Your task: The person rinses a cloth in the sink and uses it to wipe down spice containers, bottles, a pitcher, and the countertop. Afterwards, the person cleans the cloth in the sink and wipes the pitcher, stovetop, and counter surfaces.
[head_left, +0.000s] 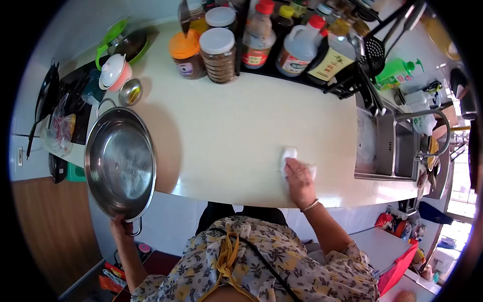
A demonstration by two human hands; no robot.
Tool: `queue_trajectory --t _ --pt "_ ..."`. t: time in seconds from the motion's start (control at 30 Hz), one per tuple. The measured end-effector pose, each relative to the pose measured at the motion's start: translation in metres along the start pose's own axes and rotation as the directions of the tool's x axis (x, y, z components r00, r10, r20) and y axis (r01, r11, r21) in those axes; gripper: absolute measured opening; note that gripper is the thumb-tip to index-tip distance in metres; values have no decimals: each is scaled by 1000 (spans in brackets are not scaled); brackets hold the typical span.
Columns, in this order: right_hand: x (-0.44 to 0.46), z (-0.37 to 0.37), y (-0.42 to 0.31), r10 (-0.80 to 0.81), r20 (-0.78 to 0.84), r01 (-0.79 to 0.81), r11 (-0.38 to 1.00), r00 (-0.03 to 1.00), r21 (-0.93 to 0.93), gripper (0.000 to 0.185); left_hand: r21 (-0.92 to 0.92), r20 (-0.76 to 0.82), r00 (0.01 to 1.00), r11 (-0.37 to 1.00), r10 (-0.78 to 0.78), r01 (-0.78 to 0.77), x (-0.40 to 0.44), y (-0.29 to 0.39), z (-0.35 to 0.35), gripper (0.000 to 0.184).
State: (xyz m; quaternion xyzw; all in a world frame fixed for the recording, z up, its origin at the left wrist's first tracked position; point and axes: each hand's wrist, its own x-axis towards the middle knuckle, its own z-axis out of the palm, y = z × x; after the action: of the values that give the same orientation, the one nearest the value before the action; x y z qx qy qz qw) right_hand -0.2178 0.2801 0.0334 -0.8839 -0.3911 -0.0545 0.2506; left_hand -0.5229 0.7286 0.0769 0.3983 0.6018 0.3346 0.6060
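My left hand (119, 226) grips a wide two-handled stainless steel pan (121, 161) at its near rim, beside the lower loop handle. The pan is tilted, its shiny inside facing me, at the left end of the countertop (226, 136). Whether its far edge rests on the counter I cannot tell. On the right part of the counter, my right hand (300, 183) is pressed down on a crumpled white cloth (289, 154), which shows on both sides of the fingers. A bracelet circles that wrist.
Sauce bottles (297, 50) and jars (218, 55) line the back. A double sink (387, 146) with a curved faucet (437, 116) is at right. Beyond the pan stand a small metal bowl (131, 92), a pink pot (114, 73) and a stove (80, 105).
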Motion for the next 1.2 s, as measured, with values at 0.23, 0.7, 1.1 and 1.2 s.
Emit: queue_trajectory --t 0.23,0.7,1.1,1.2 --pt "-70 -56 80 139 -133 -151 985 981 -87 32 84 222 973 996 -57 39 -37 -33 -29 30" --pt "-180 -114 154 404 -240 -444 885 883 -144 31 103 296 948 990 -118 91 -151 -78 26 33" --pt "-213 -115 162 419 -283 -471 869 863 -149 31 286 475 858 956 -197 62 -202 -84 99 30" --pt "-215 -114 163 442 -279 -491 859 853 -141 32 299 545 807 952 -228 67 -204 -84 114 37"
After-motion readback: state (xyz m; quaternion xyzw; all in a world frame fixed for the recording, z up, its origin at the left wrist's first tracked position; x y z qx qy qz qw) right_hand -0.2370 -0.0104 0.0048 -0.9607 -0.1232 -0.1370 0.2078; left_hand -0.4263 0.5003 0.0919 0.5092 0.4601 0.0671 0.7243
